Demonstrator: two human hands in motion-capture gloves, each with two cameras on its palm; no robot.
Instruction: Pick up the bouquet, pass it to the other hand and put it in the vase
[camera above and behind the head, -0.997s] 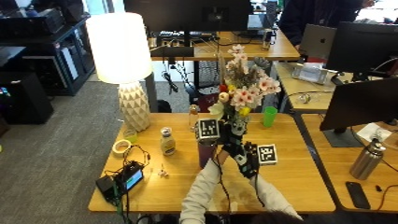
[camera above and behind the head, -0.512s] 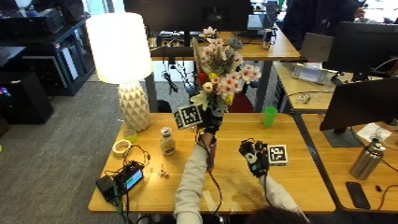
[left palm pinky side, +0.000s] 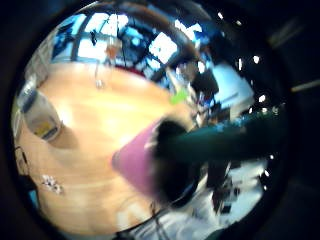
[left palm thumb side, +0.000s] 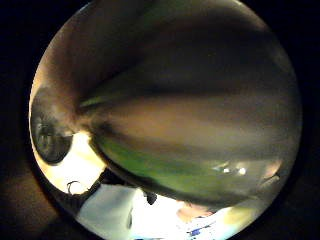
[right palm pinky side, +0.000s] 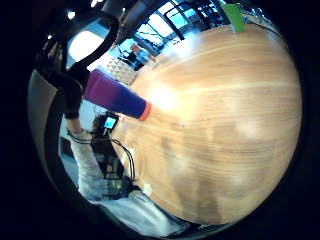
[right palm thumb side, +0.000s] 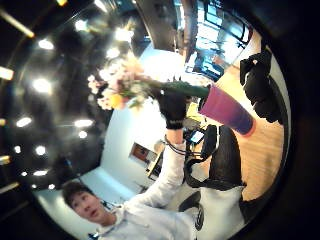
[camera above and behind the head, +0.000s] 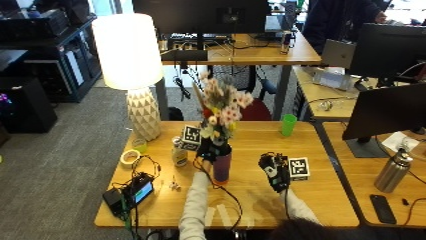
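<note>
Wrapped around the green stems of the bouquet is the left hand, fingers curled tight on them. Just under that grip stands the vase, purple-pink with an orange bottom, sitting on the wooden table. Looks like the stems are going into the mouth of the vase, with the hand right at the rim; hard to tell how deep the stems sit. Above the grip spread the pink and white flowers, standing nearly straight up. Off to the side of the grip, a little way apart, hovers the right hand, holding nothing, fingers loose and a bit bent over the table. Just beside the grip on the other side stands a small bottle, and past that a roll of tape and a big white lamp. Farther away behind the flowers stands a green cup. So the picking up and the passing look done, since the flowers sit in the left hand alone. Left to do, by the look of it: push the stems all the way down, then let go and check that the flowers stand up by themselves.
</note>
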